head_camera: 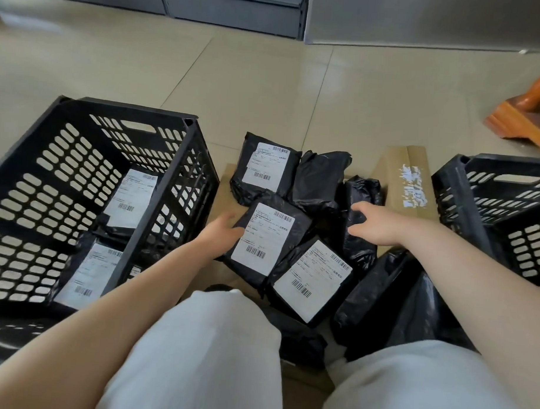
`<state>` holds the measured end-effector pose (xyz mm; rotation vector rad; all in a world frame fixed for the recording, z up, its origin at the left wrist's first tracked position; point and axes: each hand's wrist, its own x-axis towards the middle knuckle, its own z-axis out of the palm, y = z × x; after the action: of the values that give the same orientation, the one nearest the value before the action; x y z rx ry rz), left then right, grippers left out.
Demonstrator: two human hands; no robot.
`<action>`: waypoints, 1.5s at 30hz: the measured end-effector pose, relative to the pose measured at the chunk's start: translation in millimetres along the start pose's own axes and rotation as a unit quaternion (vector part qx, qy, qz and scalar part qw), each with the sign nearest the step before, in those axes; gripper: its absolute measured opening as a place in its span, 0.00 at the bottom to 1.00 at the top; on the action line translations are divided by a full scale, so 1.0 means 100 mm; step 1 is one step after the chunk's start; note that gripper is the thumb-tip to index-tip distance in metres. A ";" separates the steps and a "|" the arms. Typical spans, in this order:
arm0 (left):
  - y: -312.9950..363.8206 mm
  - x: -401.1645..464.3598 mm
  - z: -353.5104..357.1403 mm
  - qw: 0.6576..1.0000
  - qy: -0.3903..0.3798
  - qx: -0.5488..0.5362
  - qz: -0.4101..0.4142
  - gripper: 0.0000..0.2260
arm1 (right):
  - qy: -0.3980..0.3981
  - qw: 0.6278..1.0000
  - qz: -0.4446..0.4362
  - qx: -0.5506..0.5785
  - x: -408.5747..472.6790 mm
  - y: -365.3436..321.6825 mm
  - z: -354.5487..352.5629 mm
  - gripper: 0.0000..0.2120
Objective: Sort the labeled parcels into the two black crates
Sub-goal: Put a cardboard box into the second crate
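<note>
- Head view: a pile of black plastic parcels lies on flattened cardboard [226, 184] in the middle of the frame, between two black crates on a tiled floor [267, 82].
- The left crate [35, 153] fills the left side of the frame; two parcels with white labels lie inside it, one higher up [129, 196] and one lower down [87, 273].
- The right crate [489, 193] is cut off by the right edge; what it holds is hidden.
- The left hand [220, 230] reaches to the left edge of the middle labeled parcel [266, 238] and touches it; the fingers are tucked behind that edge, so I cannot tell whether they grip.
- The right hand [381, 223] rests on an unlabeled bundle [358, 219] at centre right, with fingers spread and fairly straight.
- A second labeled parcel [310, 279] lies just below and right of the middle one, partly under it.
- A third labeled parcel [265, 167] lies above them, beside a crumpled black bag [320, 178].
- A brown cardboard box [407, 178] with a torn white sticker lies at upper right of the pile, next to the right crate.
- Pale trousers [196, 354] fill the bottom of the frame.
- An orange wooden furniture base [525, 118] shows at the right edge.
</note>
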<state>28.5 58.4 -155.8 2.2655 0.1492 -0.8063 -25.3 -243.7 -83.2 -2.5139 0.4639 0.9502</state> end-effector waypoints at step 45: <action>0.05 -0.05 0.12 0.998 0.027 -0.050 0.024 0.27 | 0.362 0.921 0.135 0.057 -0.28 0.15 -0.52 0.40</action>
<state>20.0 47.2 -155.9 2.1895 0.1564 -0.6993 -23.5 -277.8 -32.4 -2.6661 1.0685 0.0174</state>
